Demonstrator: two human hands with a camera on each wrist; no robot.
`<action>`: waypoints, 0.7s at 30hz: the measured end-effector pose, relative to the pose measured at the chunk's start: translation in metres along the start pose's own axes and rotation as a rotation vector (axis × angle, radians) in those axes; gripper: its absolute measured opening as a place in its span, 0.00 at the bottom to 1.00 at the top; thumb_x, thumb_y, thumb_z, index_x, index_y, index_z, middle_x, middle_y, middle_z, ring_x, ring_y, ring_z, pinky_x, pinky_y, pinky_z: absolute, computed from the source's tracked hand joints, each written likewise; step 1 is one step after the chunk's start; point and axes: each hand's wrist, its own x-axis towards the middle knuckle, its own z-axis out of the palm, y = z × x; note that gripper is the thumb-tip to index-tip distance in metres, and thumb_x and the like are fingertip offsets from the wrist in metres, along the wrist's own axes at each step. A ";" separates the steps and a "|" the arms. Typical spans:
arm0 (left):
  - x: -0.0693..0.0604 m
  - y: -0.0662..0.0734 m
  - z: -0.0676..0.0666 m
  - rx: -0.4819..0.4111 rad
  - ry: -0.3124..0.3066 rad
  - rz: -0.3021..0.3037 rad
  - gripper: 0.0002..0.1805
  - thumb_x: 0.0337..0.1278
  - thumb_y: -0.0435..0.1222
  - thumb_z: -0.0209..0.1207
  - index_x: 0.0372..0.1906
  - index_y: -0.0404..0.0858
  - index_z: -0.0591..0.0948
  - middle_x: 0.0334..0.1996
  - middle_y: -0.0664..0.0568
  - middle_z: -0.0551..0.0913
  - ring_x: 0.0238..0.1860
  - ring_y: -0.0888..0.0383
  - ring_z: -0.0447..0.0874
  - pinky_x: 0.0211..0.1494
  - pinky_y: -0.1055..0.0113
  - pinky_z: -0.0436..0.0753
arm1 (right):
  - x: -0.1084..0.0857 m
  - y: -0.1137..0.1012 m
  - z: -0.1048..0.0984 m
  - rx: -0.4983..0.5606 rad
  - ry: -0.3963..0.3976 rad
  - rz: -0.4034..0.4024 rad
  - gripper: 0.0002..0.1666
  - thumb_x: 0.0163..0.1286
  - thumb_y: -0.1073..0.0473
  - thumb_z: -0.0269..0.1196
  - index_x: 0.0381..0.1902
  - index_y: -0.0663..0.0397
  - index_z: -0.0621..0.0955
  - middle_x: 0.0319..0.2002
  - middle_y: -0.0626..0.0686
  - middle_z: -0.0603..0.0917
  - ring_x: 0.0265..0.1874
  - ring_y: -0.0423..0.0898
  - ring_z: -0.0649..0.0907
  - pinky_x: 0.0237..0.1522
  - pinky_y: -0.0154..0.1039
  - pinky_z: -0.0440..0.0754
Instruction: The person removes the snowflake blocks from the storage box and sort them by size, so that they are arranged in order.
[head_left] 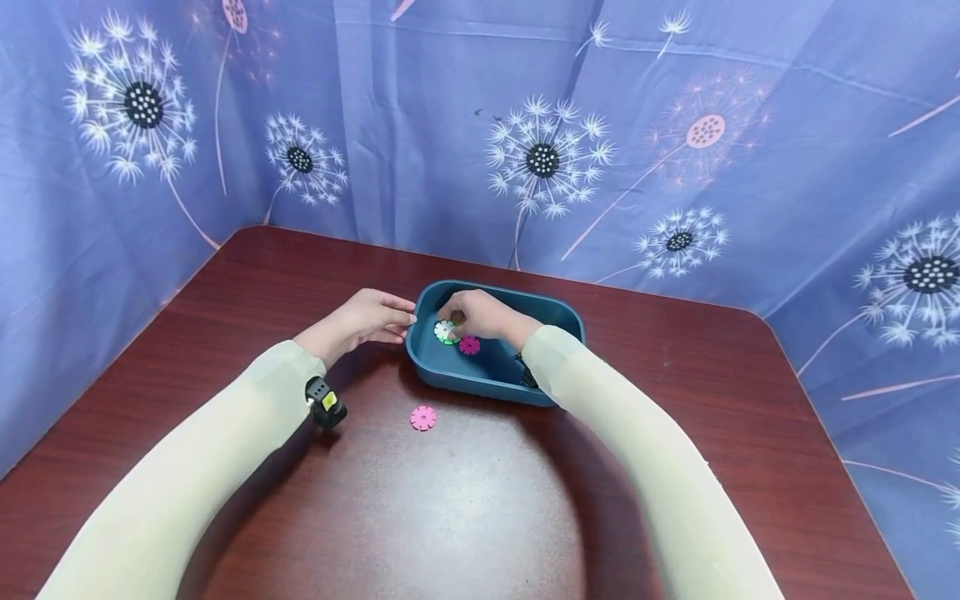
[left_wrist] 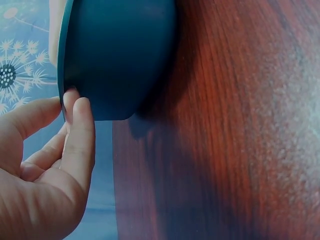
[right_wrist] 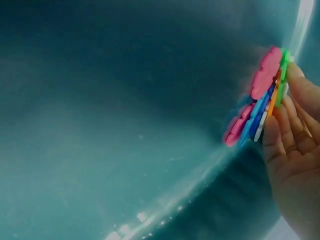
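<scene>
Discs: bunch of multicoloured notched plastic discs [right_wrist: 266, 74], inside the oblong dark teal-blue plastic bin [head_left: 480, 385], near its left end.
Right hand [head_left: 486, 317]: reaches over the bin wall, thumb and fingers curled, pinching part of the bunch.
Left hand [head_left: 367, 318]: fingers loosely extended, tips against the bin's left end.
Stray: pink notched disc [head_left: 423, 424], flat on the reddish-brown wood-grain table [head_left: 360, 500].

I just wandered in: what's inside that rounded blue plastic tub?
The tub holds thin notched discs of pink, green, blue, orange and white, at the right hand. That hand and the pale sleeve hide part of its inside.
</scene>
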 end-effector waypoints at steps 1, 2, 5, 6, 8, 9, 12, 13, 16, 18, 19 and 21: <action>0.000 0.000 0.000 -0.001 -0.001 0.000 0.25 0.73 0.32 0.58 0.70 0.30 0.73 0.55 0.37 0.84 0.29 0.67 0.85 0.42 0.71 0.91 | 0.000 0.000 0.000 -0.003 0.003 0.002 0.22 0.68 0.62 0.70 0.59 0.59 0.84 0.56 0.59 0.86 0.51 0.52 0.83 0.60 0.43 0.86; 0.001 -0.001 0.000 -0.004 -0.002 -0.001 0.25 0.73 0.32 0.58 0.70 0.30 0.73 0.55 0.36 0.84 0.29 0.67 0.85 0.43 0.71 0.91 | 0.001 0.000 0.001 -0.005 0.007 0.006 0.21 0.68 0.62 0.70 0.58 0.59 0.84 0.55 0.59 0.86 0.50 0.51 0.83 0.59 0.43 0.86; 0.000 -0.001 -0.001 -0.006 -0.006 0.000 0.25 0.73 0.33 0.58 0.70 0.30 0.73 0.55 0.37 0.84 0.29 0.67 0.85 0.43 0.71 0.91 | 0.003 -0.001 0.002 -0.007 0.020 0.013 0.20 0.67 0.63 0.71 0.56 0.60 0.85 0.52 0.59 0.87 0.47 0.51 0.83 0.56 0.42 0.87; -0.001 -0.001 -0.001 -0.007 -0.005 0.001 0.25 0.73 0.33 0.58 0.70 0.30 0.74 0.54 0.37 0.85 0.29 0.67 0.85 0.43 0.71 0.91 | 0.003 -0.001 0.002 -0.005 0.022 0.013 0.20 0.67 0.63 0.71 0.56 0.60 0.85 0.51 0.59 0.87 0.47 0.51 0.83 0.56 0.42 0.87; -0.001 0.000 -0.001 -0.011 -0.005 0.001 0.25 0.73 0.32 0.58 0.69 0.29 0.74 0.52 0.38 0.85 0.29 0.67 0.85 0.43 0.71 0.91 | 0.004 -0.001 0.002 0.001 0.025 0.011 0.19 0.67 0.63 0.71 0.55 0.60 0.85 0.50 0.58 0.87 0.46 0.50 0.83 0.54 0.41 0.86; -0.001 0.000 -0.001 -0.013 -0.005 0.001 0.24 0.73 0.32 0.58 0.69 0.29 0.74 0.51 0.40 0.86 0.29 0.67 0.85 0.43 0.71 0.91 | 0.004 -0.002 0.003 0.003 0.025 0.008 0.19 0.67 0.63 0.71 0.55 0.60 0.85 0.49 0.58 0.87 0.45 0.50 0.82 0.54 0.41 0.86; 0.000 -0.001 -0.001 -0.025 -0.010 0.000 0.25 0.72 0.32 0.58 0.70 0.29 0.73 0.47 0.42 0.87 0.29 0.67 0.85 0.41 0.72 0.90 | 0.005 -0.002 0.003 0.019 0.025 0.015 0.18 0.67 0.63 0.71 0.54 0.59 0.85 0.47 0.58 0.87 0.44 0.49 0.82 0.51 0.40 0.86; 0.000 -0.001 -0.001 -0.028 -0.013 0.000 0.25 0.72 0.32 0.58 0.70 0.29 0.73 0.47 0.43 0.87 0.29 0.67 0.85 0.41 0.72 0.90 | 0.005 -0.002 0.002 0.026 0.027 0.020 0.17 0.67 0.63 0.71 0.53 0.59 0.85 0.46 0.58 0.87 0.43 0.49 0.82 0.51 0.40 0.86; 0.000 -0.002 -0.001 -0.026 -0.017 0.002 0.25 0.72 0.32 0.58 0.70 0.29 0.73 0.48 0.42 0.86 0.29 0.67 0.85 0.41 0.73 0.90 | 0.005 -0.001 0.001 0.042 0.035 0.029 0.16 0.67 0.64 0.70 0.52 0.59 0.85 0.44 0.58 0.87 0.43 0.49 0.82 0.50 0.40 0.86; 0.000 -0.002 -0.001 -0.020 -0.012 0.002 0.25 0.72 0.32 0.58 0.70 0.29 0.73 0.51 0.40 0.85 0.29 0.67 0.85 0.41 0.72 0.90 | 0.005 0.000 0.000 0.057 0.047 0.030 0.15 0.67 0.64 0.70 0.52 0.58 0.85 0.44 0.58 0.87 0.43 0.50 0.82 0.51 0.41 0.87; 0.000 -0.002 -0.001 -0.017 -0.012 0.003 0.25 0.73 0.32 0.58 0.70 0.29 0.73 0.53 0.39 0.85 0.29 0.67 0.85 0.42 0.72 0.90 | 0.005 0.000 -0.001 0.066 0.054 0.031 0.14 0.68 0.65 0.70 0.51 0.58 0.85 0.44 0.58 0.87 0.43 0.50 0.83 0.51 0.41 0.87; 0.001 -0.002 -0.001 -0.011 -0.009 0.006 0.25 0.73 0.32 0.58 0.70 0.29 0.73 0.55 0.37 0.84 0.29 0.67 0.85 0.44 0.71 0.91 | 0.005 0.001 -0.002 0.084 0.070 0.034 0.13 0.68 0.65 0.69 0.50 0.58 0.86 0.44 0.58 0.87 0.43 0.50 0.83 0.52 0.41 0.88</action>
